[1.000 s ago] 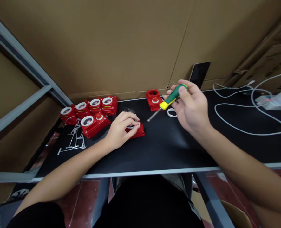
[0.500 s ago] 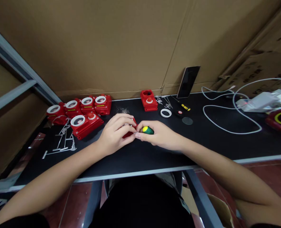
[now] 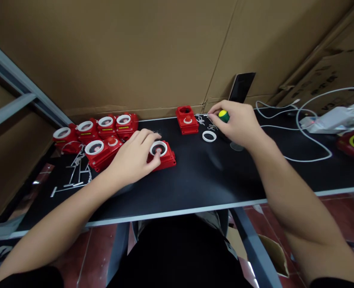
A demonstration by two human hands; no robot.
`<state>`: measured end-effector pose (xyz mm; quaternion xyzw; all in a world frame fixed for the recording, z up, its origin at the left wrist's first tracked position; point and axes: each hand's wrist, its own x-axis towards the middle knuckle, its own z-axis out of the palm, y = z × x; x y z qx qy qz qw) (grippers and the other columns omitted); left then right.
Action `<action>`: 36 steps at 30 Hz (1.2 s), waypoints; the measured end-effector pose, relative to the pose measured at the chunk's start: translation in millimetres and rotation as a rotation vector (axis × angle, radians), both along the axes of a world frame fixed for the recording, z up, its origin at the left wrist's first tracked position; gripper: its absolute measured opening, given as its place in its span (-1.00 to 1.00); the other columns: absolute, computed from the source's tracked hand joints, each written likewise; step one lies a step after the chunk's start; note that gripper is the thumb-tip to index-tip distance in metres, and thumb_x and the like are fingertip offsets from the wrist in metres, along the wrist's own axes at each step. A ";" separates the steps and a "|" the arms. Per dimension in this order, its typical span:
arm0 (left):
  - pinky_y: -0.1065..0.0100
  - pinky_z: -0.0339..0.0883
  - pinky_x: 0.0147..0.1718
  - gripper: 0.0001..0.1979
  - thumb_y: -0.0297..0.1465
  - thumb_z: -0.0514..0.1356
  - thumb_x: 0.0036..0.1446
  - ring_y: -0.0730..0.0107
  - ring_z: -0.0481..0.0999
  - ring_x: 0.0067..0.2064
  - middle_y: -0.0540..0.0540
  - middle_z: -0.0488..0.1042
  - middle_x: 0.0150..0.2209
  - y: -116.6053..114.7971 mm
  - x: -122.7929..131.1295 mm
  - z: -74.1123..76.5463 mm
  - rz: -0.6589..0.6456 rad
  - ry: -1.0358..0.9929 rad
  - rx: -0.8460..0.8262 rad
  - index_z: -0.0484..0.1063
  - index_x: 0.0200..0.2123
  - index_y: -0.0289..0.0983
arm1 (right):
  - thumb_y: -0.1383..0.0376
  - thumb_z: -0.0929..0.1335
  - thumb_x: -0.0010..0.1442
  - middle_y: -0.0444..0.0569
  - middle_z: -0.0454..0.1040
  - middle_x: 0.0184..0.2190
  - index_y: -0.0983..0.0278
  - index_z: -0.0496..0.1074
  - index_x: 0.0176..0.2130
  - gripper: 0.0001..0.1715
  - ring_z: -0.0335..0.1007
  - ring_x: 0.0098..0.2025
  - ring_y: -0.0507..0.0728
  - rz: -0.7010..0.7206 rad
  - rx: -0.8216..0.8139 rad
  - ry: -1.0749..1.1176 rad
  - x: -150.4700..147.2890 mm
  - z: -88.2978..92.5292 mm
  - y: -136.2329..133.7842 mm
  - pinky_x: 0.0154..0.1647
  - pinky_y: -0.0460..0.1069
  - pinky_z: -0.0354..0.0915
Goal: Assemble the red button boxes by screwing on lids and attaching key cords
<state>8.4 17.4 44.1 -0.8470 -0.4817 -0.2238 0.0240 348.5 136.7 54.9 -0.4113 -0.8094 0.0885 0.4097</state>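
Note:
My left hand (image 3: 135, 158) grips a red box (image 3: 167, 161) from its left side. Its thumb rests at the white ring (image 3: 166, 149) around the box's round window, and the other fingers reach over the far left side. Farther back on the right, my right hand (image 3: 238, 122) is closed around a screwdriver with a green and yellow handle (image 3: 224, 116); the tool's shaft cannot be made out. The fingertips are close to small metal T-bars (image 3: 212, 125) with white cord. A loose white ring (image 3: 209, 136) lies below them, left of a clear disc (image 3: 236, 147).
Several red boxes with white rings (image 3: 106, 121) stand at the left, with metal T-bars (image 3: 72, 180) before them. Another red box (image 3: 189, 124), without a ring, stands at the back. A phone (image 3: 242, 87) leans on the cardboard. White cable (image 3: 309, 160) loops at the right.
My right hand has moved away from my left, back and to the right, carrying the screwdriver. The red box under my left hand shows more fully, its ring facing up.

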 end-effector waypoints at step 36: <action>-0.56 0.36 0.50 0.02 -0.75 0.29 0.24 -0.45 0.19 0.66 -0.34 -0.04 0.74 10.9 -33.5 4.2 -0.211 0.269 -0.151 0.22 0.63 0.08 | 0.33 0.49 0.38 0.06 0.75 -0.20 0.24 0.75 -0.03 -0.79 0.68 -0.26 0.25 -0.339 -0.272 -0.478 33.3 -46.9 69.2 -0.15 0.08 0.50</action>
